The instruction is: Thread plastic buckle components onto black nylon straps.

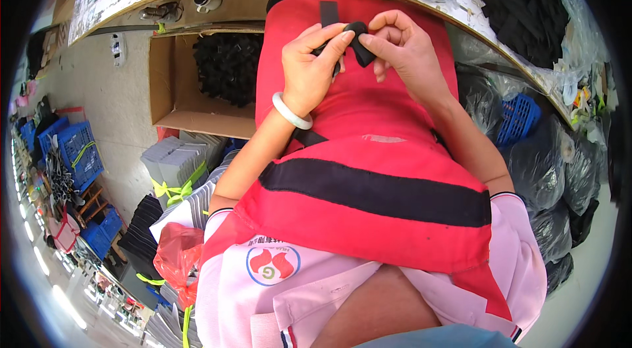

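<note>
Holding a small soft black piece [361, 55], the two hands meet above the red apron [421, 157], close to 12 o'clock in the view. The left hand [308, 68], with a white bracelet [291, 112] on its wrist, pinches the piece between thumb and forefinger; more black shows under its other fingers, but I cannot tell if it belongs to the same piece. The right hand [407, 55] has curled fingers and its thumb lies against the piece; whether it really grips, I cannot tell. Such a fingertip hold probably suits a thing so small and flexible, and the height seems chosen for the eyes.

The carton [205, 123] at 10 o'clock has its opening toward the lap, perhaps so that the black parts [227, 65] inside are easy to reach. A black pile [520, 5] is on the counter [138, 4] at 2 o'clock.

The edge of this counter curves above the hands from 10 to 2 o'clock, so upward room looks limited. Toward 6 o'clock the lap gives open room; at 3 o'clock dark bags [536, 177] crowd the right elbow's side.
</note>
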Demonstrator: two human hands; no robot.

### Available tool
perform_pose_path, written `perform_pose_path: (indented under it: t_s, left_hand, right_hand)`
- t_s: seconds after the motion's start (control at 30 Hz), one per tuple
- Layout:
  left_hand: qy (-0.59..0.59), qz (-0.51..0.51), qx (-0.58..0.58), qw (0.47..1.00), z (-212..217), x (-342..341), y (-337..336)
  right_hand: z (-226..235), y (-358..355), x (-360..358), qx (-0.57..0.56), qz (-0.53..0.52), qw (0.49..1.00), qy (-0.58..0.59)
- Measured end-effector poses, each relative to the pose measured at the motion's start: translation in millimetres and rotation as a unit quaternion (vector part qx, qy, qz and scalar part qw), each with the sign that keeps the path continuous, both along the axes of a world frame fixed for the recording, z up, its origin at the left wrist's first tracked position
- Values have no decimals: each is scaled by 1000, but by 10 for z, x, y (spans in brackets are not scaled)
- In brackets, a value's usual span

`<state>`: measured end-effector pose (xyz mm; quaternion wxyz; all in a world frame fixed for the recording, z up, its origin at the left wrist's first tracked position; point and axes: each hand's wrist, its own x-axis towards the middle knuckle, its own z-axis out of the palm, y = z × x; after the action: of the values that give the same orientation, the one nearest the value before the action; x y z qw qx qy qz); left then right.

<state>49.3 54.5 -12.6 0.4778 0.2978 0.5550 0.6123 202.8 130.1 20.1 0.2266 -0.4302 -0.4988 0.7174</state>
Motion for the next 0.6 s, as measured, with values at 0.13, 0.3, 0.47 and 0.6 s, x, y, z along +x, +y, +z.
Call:
perform_pose_path:
  t_s: [0.13,0.3,0.47,0.6]
  left_hand:
    - [44,-37,38,998,5,-93,-16]
    - [63,-91,47,993,67,-195,-113]
    - [71,-97,75,990,120,-234,-253]
    - [79,-113,85,987,184,-243,-318]
  right_hand:
    - [34,-19,-74,-47,-42,997,47]
    - [-74,127,107,-186,110,974,60]
    - [-4,76,79,-10,107,994,2]
    - [-13,83,75,20,51,998,16]
